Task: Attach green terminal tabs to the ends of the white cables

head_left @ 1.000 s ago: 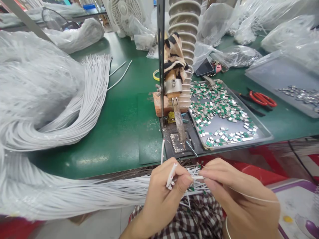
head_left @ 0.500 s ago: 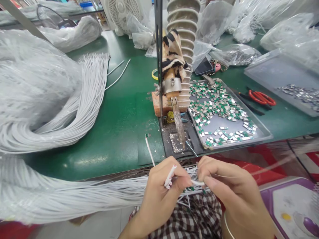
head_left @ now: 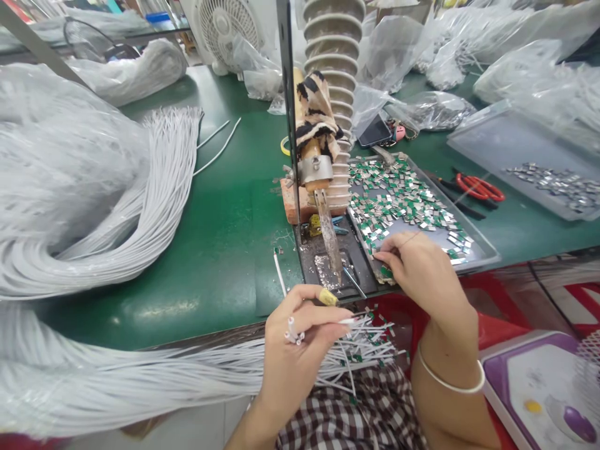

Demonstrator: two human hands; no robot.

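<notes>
My left hand is closed on a few white cables, pinching one between thumb and forefinger just below the table edge. A fan of cable ends with small green boards lies across my lap under it. My right hand has reached onto the near corner of the metal tray, its fingers curled down over the small green and silver circuit boards; a thin solder wire runs over it. The soldering iron on its stand points down between my hands.
Big bundles of white cable cover the left of the green table and trail over its front edge. Red scissors, a phone, a second tray, plastic bags and a fan stand behind.
My right hand left the cable ends and moved up onto the tray of boards. My left hand stays low, still holding cables; one finished cable now lies on the table edge.
</notes>
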